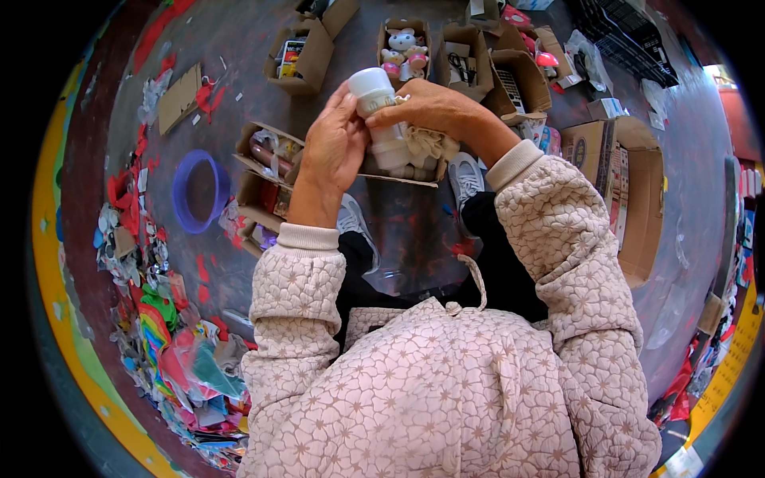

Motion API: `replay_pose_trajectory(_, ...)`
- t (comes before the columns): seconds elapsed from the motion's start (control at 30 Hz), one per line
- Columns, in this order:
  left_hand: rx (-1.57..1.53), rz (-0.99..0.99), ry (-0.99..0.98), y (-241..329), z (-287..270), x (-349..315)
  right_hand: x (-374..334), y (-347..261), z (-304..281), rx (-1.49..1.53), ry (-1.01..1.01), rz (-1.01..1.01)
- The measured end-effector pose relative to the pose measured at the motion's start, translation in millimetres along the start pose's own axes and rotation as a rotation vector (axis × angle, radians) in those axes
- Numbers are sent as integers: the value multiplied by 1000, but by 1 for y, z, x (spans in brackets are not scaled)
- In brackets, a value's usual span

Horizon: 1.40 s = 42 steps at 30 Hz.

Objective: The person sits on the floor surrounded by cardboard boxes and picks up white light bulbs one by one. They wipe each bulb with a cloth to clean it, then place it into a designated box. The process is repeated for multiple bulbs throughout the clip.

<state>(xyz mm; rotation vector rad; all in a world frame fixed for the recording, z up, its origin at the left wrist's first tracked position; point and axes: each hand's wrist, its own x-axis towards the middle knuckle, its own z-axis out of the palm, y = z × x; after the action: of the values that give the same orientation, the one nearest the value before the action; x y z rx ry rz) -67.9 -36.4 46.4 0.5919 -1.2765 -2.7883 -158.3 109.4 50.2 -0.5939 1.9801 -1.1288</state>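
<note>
Both hands are raised over an open cardboard box [398, 177] in front of my feet. Between them is a white plastic bottle [371, 86] with a rounded white top. My left hand [335, 143] has its fingers and thumb closed along the bottle's left side. From the right, my right hand [430, 107] wraps around it, with the thumb across its front. A pale cord-like bit shows by the right fingers. Below lie more white containers [389, 147] and a beige cloth-like bundle [430, 145], partly hidden by my hands.
A purple basin [199, 191] stands on the floor to the left, near a box with a brown item [271, 151]. Ahead are boxes with white rabbit figures [402, 38] and a keyboard-like item [510, 89]. A large carton [641, 199] is right; colourful scraps [191, 358] lie left.
</note>
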Motion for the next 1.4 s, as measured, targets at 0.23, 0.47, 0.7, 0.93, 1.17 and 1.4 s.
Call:
replay_pose_trajectory(0.23,-10,-87,148,22,-8,-13,7,40,5,-993,16,-35)
replay_pose_trajectory(0.47,-84,0,281,38,-14,-16,45,89,36,-888,-82,141)
replay_pose_trajectory(0.7,-123,-9,329,45,-20,-16,86,121,76,-1070,-218,58)
replay_pose_trajectory(0.93,-138,-46,306,41,-27,-14,119,180,129,-1168,-25,-105)
replay_pose_trajectory(1.17,-122,-94,226,39,-33,-11,134,188,129,-966,-70,-76)
replay_pose_trajectory(1.4,-107,-79,225,40,-26,-11,113,158,75,-989,-446,0)
